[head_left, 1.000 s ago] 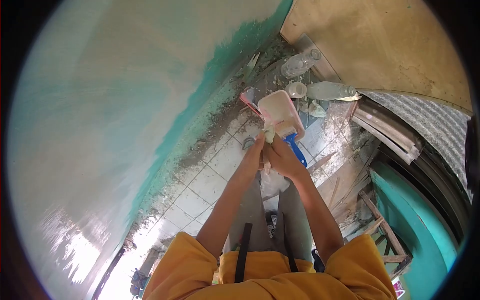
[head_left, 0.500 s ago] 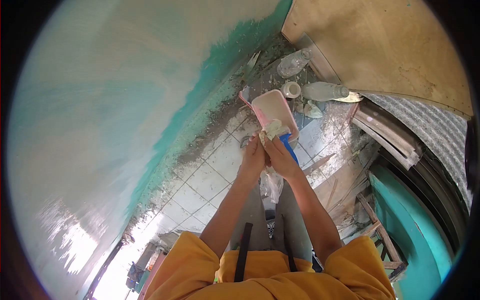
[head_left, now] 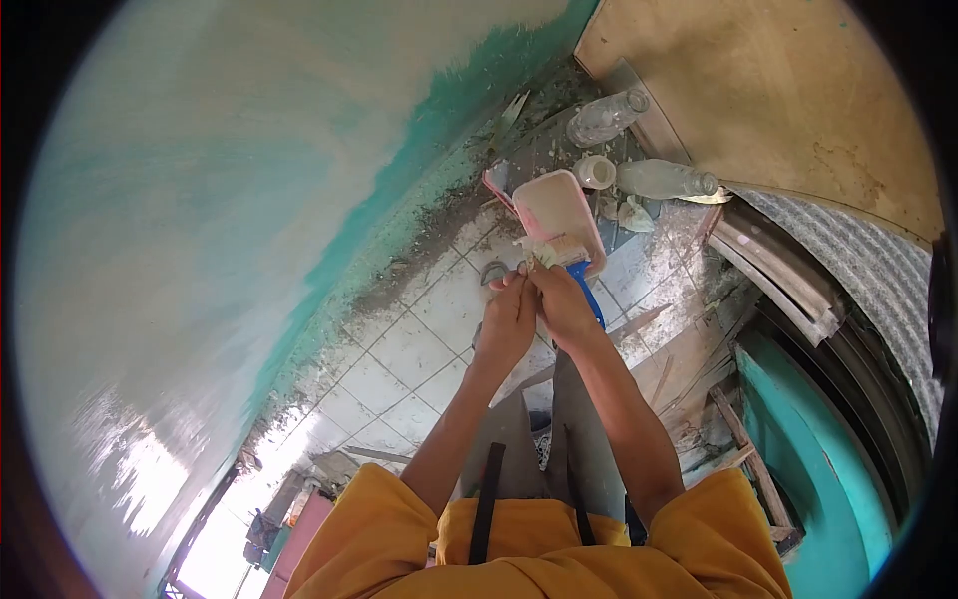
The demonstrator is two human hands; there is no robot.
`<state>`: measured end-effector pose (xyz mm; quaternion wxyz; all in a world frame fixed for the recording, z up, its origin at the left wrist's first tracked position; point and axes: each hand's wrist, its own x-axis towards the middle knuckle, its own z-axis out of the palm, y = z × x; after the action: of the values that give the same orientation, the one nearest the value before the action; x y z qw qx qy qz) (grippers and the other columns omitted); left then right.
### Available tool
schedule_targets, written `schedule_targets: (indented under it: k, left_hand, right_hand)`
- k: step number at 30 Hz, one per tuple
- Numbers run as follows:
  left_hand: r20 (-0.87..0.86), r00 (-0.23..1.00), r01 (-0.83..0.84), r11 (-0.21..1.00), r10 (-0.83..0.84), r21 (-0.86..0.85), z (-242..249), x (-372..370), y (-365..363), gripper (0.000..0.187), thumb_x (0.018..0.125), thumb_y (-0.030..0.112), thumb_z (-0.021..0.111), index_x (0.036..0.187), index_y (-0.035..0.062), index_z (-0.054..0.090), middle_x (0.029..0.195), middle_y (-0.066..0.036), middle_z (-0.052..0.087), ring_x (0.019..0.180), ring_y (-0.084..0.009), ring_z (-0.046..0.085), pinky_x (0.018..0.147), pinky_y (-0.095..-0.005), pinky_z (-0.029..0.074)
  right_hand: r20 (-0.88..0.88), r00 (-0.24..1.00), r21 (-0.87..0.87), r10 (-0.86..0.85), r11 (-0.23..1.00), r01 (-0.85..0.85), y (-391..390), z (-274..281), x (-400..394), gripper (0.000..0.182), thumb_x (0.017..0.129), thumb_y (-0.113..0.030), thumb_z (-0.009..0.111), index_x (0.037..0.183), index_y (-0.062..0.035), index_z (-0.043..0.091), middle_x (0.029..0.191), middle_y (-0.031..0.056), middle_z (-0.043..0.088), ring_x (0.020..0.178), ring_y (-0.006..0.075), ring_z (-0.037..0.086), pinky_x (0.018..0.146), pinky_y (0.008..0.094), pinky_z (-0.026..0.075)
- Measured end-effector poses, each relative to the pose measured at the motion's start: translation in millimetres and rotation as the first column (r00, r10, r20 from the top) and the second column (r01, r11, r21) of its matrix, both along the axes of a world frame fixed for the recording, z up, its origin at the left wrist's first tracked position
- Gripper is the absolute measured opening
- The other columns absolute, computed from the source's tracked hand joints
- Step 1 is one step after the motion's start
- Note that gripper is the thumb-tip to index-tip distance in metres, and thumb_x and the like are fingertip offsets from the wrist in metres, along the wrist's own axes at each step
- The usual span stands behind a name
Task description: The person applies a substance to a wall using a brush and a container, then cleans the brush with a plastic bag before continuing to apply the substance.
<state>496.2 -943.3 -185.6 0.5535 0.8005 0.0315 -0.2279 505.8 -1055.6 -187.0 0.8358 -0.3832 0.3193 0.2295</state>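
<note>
My left hand (head_left: 509, 317) and my right hand (head_left: 565, 304) meet in front of my legs, fingers pinched together. Between the fingertips is a crumpled, pale piece of thin plastic (head_left: 540, 252); part of it is hidden by my fingers. Just beyond them lies a pinkish-white plastic tray (head_left: 556, 205) with whitish residue inside. A paintbrush with a blue handle (head_left: 589, 290) rests over its near edge, bristles inward, its handle partly behind my right hand.
Two glass bottles (head_left: 609, 118) (head_left: 665, 180) and a white open jar (head_left: 596, 173) stand beyond the tray. Whitish scraps (head_left: 635, 215) lie near them. A partly painted wall (head_left: 249, 200) rises at left, over dirty floor tiles (head_left: 414, 351). Wooden framing (head_left: 755, 464) is at right.
The clear plastic hanging below my hands is no longer visible there. The pale bundle at my fingertips looks smaller. The view has shifted slightly, and the tray and bottles appear further right.
</note>
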Motion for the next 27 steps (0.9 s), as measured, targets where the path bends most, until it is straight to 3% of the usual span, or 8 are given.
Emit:
schedule_targets:
  k: [2,4,8,10,16,23,26,27]
  left_hand:
    - [-0.003,1.000,-0.015,1.000,0.015,0.008,2,0,-3,0.020,0.101,0.013,0.048,0.109,-0.0017,0.058,0.089,-0.029,0.064,0.085,-0.0465,0.064,0.064,-0.0478,0.049]
    - [0.056,0.998,0.034,0.991,-0.041,0.129,0,2,-6,0.021,0.103,0.015,0.046,0.106,-0.0005,0.059,0.075,-0.022,0.064,0.067,-0.0361,0.067,0.061,-0.0407,0.050]
    - [-0.062,0.998,0.029,0.993,-0.023,0.111,6,4,-12,0.020,0.102,0.016,0.048,0.098,-0.0003,0.058,0.072,-0.023,0.063,0.066,-0.0405,0.065,0.057,-0.0431,0.047]
    - [0.042,0.997,0.053,0.988,-0.059,0.142,4,5,-14,0.019,0.101,0.016,0.050,0.092,-0.0007,0.056,0.070,-0.023,0.061,0.062,-0.0406,0.062,0.054,-0.0431,0.045]
    - [0.056,0.997,0.050,0.990,-0.058,0.134,8,2,-18,0.017,0.100,0.014,0.051,0.091,-0.0008,0.054,0.068,-0.024,0.059,0.058,-0.0386,0.060,0.052,-0.0419,0.043]
    - [0.016,0.998,0.053,0.994,-0.054,0.097,3,5,-20,0.028,0.103,0.022,0.047,0.091,-0.0022,0.053,0.069,-0.020,0.059,0.058,-0.0315,0.059,0.052,-0.0381,0.040]
    - [-0.246,0.967,0.076,0.997,-0.071,0.012,-1,18,-20,0.029,0.103,0.029,0.044,0.102,0.0023,0.056,0.081,-0.022,0.065,0.072,-0.0370,0.066,0.058,-0.0438,0.047]
    - [-0.406,0.911,0.003,0.984,-0.077,-0.180,0,24,-16,0.033,0.104,0.033,0.043,0.106,0.0030,0.056,0.083,-0.016,0.065,0.071,-0.0278,0.065,0.058,-0.0379,0.046]
  right_hand:
    - [-0.010,1.000,0.017,-0.002,1.000,0.002,-1,-3,1,0.029,0.100,-0.020,0.044,0.100,0.0036,0.061,0.098,0.0135,0.066,0.100,0.0232,0.067,0.088,0.0351,0.051]
    - [-0.032,0.996,0.104,-0.087,0.991,0.090,-3,-10,2,0.023,0.098,-0.015,0.045,0.094,0.0030,0.059,0.094,0.0122,0.063,0.101,0.0251,0.067,0.088,0.0355,0.051]
    - [-0.065,0.989,0.132,-0.131,0.982,0.139,-11,-17,7,0.017,0.095,-0.012,0.048,0.089,0.0019,0.057,0.090,0.0103,0.059,0.099,0.0267,0.066,0.086,0.0349,0.051]
    - [-0.071,0.989,0.115,-0.131,0.984,0.138,-15,-20,12,0.012,0.092,-0.009,0.049,0.087,0.0009,0.055,0.085,0.0080,0.056,0.079,0.0183,0.057,0.101,0.0461,0.049]
    - [-0.079,0.990,0.148,-0.116,0.981,0.127,-27,-25,19,0.013,0.091,-0.010,0.050,0.088,0.0005,0.057,0.087,0.0087,0.056,0.096,0.0302,0.066,0.090,0.0396,0.049]
    - [-0.058,0.990,0.060,-0.132,0.989,0.135,-26,-12,19,0.016,0.093,-0.013,0.049,0.092,-0.0001,0.058,0.090,0.0096,0.060,0.091,0.0294,0.066,0.090,0.0409,0.050]
    - [-0.073,0.992,-0.046,-0.106,0.994,0.103,-24,-10,16,0.022,0.097,-0.017,0.043,0.100,-0.0008,0.059,0.096,0.0115,0.063,0.093,0.0278,0.067,0.090,0.0414,0.050]
    - [-0.046,0.999,-0.048,-0.015,0.999,0.013,-28,-11,13,0.026,0.099,-0.019,0.041,0.104,-0.0012,0.059,0.100,0.0124,0.064,0.096,0.0269,0.067,0.091,0.0408,0.050]
